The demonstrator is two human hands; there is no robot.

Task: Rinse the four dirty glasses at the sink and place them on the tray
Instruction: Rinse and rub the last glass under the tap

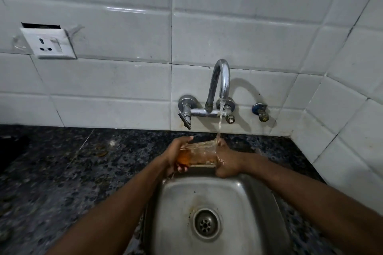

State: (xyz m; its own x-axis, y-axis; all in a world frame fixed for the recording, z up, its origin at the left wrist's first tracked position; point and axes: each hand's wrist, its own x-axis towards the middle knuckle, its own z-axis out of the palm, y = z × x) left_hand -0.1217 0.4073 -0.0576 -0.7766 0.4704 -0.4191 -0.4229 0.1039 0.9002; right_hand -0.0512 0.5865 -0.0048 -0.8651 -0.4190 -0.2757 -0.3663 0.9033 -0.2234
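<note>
A clear glass (pixel 199 154) with orange residue at its base lies sideways above the back of the steel sink (pixel 244 196). My left hand (pixel 176 151) grips its base end. My right hand (pixel 227 161) is at its open mouth, with fingers that seem to reach inside. Water from the chrome tap (pixel 221 80) streams down onto the mouth end of the glass and over my right hand. No tray and no other glasses are in view.
Dark speckled granite counter (pixel 62 172) surrounds the sink. The drain (pixel 206 223) sits at the basin's centre. White tiled walls stand behind and at the right. A wall socket (pixel 48 43) is at the upper left. A small valve (pixel 261 112) sits right of the tap.
</note>
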